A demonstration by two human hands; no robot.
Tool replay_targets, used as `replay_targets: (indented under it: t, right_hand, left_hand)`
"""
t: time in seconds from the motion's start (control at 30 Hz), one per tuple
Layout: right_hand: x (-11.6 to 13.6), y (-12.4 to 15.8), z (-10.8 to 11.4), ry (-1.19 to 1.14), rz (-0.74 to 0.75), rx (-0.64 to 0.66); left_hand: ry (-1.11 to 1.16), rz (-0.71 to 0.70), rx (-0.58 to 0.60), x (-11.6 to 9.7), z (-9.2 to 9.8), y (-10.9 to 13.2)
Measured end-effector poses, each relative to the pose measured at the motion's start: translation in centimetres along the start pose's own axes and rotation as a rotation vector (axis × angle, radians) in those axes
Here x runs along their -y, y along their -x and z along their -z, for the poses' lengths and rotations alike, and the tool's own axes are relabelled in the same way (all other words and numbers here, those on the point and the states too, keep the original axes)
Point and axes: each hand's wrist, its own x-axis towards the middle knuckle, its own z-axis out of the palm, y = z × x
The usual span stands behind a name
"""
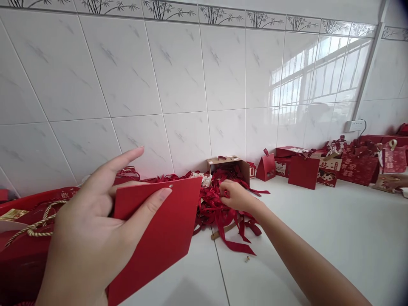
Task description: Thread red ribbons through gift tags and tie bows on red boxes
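Observation:
My left hand (92, 229) grips a flat red gift bag (168, 225) by its upper edge. The thumb presses on the near face beside a small eyelet, and the index finger points up, off the bag. To the right, my right hand (237, 195) reaches into a loose pile of dark red ribbons (212, 208). Its fingers are curled closed at a ribbon, though the fingertips are partly hidden. Behind that hand, an open cardboard box (244, 168) lies on its side with ribbons spilling out onto the white table (274, 259).
Red gift boxes and bags (304, 172) line the wall at right. A large red bag with gold rope handles (41, 225) stands at left. Near the ribbons lie a brown strip (216, 234) and a small gold piece (247, 259). Another person's hand (395, 181) shows at far right.

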Motion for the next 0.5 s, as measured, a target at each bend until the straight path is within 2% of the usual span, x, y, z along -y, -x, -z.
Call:
replay_targets:
  t: [0.07,0.13,0.2,0.33,0.5]
  right_hand:
    - [0.9,0.1,0.5,-0.184,0.041,-0.105]
    - [1.8,0.4,0.7,-0.391,0.060,-0.139]
    - [2.8,0.8,0.9,-0.599,0.070,-0.117]
    - [4.1,1.5,1.3,-0.910,0.049,-0.060]
    - [4.5,1.7,2.1,-1.092,-0.035,-0.066]
  left_hand:
    - [0.040,0.063,0.017,-0.5,-0.2,0.1]
    - [0.069,0.087,0.077,-0.7,-0.3,0.0]
    - [0.075,0.078,0.133,-0.7,-0.3,-0.1]
    - [0.045,0.075,0.156,-0.7,-0.1,-0.3]
    - [-0.003,0.030,0.084,0.3,0.1,-0.4]
